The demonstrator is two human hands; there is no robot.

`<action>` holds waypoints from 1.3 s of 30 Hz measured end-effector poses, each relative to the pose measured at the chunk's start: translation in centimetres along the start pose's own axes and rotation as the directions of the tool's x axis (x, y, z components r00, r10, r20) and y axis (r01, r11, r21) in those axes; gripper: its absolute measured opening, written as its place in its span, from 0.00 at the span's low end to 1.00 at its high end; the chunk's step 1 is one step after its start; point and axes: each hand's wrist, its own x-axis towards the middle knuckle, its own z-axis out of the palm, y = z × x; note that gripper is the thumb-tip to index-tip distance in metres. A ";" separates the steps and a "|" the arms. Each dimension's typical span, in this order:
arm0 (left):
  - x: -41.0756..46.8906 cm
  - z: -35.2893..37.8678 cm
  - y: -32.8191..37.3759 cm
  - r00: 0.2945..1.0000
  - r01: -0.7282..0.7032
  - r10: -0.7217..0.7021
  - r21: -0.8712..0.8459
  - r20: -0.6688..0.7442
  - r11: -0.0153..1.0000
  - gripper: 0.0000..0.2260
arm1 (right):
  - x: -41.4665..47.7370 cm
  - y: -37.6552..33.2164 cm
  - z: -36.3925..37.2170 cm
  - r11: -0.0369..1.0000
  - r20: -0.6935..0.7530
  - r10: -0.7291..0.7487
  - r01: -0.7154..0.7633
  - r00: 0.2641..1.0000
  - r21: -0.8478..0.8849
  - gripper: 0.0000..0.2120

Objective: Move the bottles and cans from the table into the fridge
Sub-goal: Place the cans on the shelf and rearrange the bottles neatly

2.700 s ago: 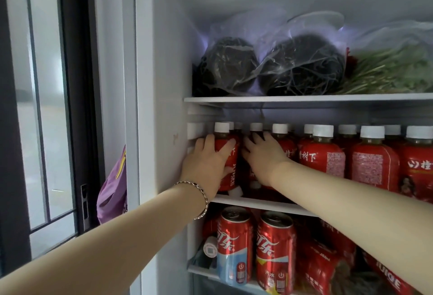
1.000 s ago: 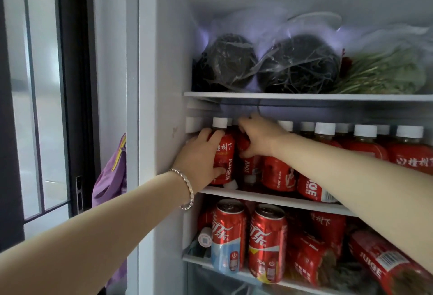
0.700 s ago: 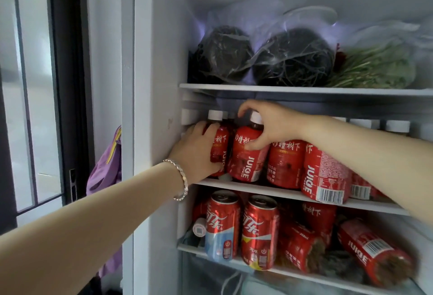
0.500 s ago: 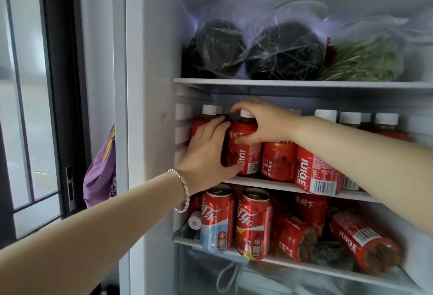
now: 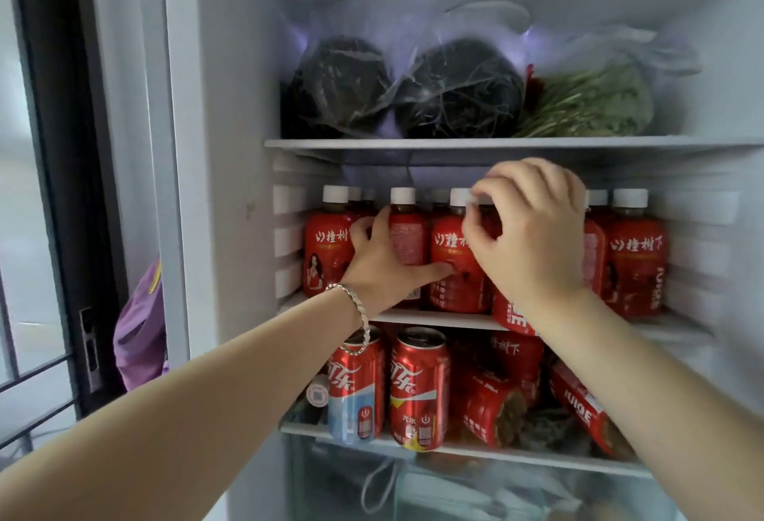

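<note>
Middle shelf (image 5: 446, 318): upright juice bottles (image 5: 636, 256); left hand (image 5: 384, 268) grips one; right hand (image 5: 533, 239), blurred, in front; cans (image 5: 417, 388) below; bagged greens (image 5: 587, 103) above.

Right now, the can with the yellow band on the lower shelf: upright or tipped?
Upright. The can stands on its base on the lower shelf, lid rim facing up, beside another can.

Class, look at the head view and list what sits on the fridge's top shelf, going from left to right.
dark bagged bundle → second dark bagged bundle → bagged green leafy vegetables
</note>
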 end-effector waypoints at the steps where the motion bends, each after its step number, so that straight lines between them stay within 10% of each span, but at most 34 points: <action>1: 0.1 0.2 0.1 1.000 0.003 -0.003 0.012 -0.002 1.000 0.50 | -1.2 0.4 -0.2 0.990 0.055 0.134 -0.132 0.989 -0.038 0.13; 6: 0.1 1.1 0.9 0.999 0.042 -0.043 0.029 0.024 0.999 0.50 | -3.1 1.6 -0.6 0.821 0.280 0.511 -0.558 0.813 0.123 0.39; 13: 0.0 2.7 1.4 0.999 0.044 -0.046 -0.074 -0.020 0.996 0.53 | -2.9 2.5 -0.8 0.836 0.289 0.469 -0.525 0.834 0.161 0.38; 18: 0.7 3.0 0.6 0.977 0.072 -0.024 -0.224 0.210 0.972 0.54 | -2.8 3.0 -1.0 0.847 0.334 0.443 -0.510 0.832 0.150 0.38; 22: 0.8 1.1 0.3 0.954 -0.032 -0.004 0.114 0.301 0.993 0.43 | -2.7 2.5 -1.2 0.864 0.307 0.447 -0.494 0.840 0.094 0.37; 26: -0.4 -2.8 -0.6 0.947 -0.318 0.264 0.612 0.181 0.724 0.18 | -2.6 2.1 -1.1 0.895 0.275 0.415 -0.443 0.867 0.045 0.35; 35: -2.9 -6.1 -3.3 0.878 -0.393 0.478 0.609 0.025 0.689 0.08 | -2.7 2.2 -0.8 0.944 0.209 0.331 -0.320 0.920 -0.086 0.30; 39: -3.5 -4.3 -2.8 0.902 -0.382 0.432 0.480 0.008 0.790 0.16 | -2.7 2.2 -1.0 0.847 0.330 0.487 -0.530 0.809 0.050 0.41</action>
